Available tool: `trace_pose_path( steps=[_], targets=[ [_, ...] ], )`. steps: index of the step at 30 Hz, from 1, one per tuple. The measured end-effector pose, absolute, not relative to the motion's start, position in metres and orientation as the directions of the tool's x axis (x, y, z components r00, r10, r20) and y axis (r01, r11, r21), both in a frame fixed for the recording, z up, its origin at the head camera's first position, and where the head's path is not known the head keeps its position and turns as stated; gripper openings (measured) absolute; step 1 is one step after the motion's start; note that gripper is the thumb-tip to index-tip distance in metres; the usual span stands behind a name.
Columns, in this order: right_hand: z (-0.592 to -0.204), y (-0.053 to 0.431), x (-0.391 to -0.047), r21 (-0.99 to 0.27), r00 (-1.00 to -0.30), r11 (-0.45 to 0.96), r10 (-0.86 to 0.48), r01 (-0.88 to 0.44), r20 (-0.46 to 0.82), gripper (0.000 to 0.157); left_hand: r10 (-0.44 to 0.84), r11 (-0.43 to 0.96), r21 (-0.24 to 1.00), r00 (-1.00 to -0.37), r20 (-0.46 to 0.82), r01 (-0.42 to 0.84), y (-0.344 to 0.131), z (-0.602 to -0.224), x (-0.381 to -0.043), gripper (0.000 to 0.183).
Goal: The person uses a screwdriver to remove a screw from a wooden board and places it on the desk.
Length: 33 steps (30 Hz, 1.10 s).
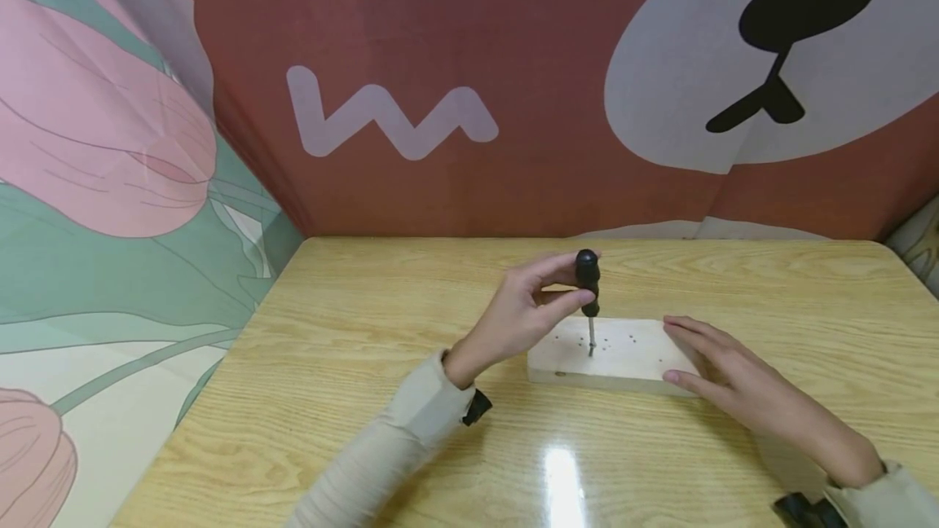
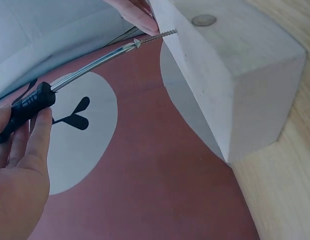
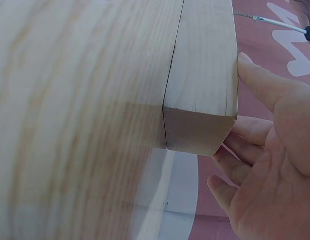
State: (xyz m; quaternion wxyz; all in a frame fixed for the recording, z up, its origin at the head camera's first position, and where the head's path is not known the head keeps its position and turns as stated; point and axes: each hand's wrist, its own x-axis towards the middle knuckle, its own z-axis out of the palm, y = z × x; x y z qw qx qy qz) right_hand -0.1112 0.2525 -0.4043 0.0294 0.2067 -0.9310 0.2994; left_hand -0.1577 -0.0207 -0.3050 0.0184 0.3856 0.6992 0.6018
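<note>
The left hand [image 1: 524,308] has its thumb and fingers closed around the black handle of a slim screwdriver with a bare metal shaft [image 1: 588,283], which stands nearly upright. The tip meets the head of a thin threaded metal screw [image 2: 160,36], whose point is in the top face of a pale rectangular wooden block [image 1: 638,361], with much of its thread exposed. The block lies flat on a yellowish wood-grain tabletop [image 1: 381,308]; small dark holes dot its top and a round knot marks its front face. The right hand [image 1: 741,373] holds the block's right end, thumb at the front edge, fingers at the far corner. Behind hangs a reddish-brown printed cloth [image 1: 440,194].
</note>
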Motion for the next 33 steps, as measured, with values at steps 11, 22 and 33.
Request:
trace_pose_path(
  steps=[11,22,33],
  targets=[
    [-0.4075,0.2519,-0.1114,-0.535,-0.906,0.733,-0.374,-0.42,0.199,0.061,0.605,0.029,0.867,-0.699,0.381,0.497,-0.0187,-0.3038,-0.1573,0.04],
    [-0.4046,0.2517,-0.1127,-0.54,-0.912,0.738,-0.372,-0.404,0.175,0.061,0.635,-0.021,0.873,-0.668,0.388,0.487,-0.0176,-0.3054,-0.1611,0.039],
    [-0.4059,0.253,-0.1118,-0.528,-0.907,0.739,-0.371,-0.418,0.199,0.061,0.611,-0.026,0.854,-0.667,0.425,0.52,-0.0169,-0.3055,-0.1603,0.036]
  ],
)
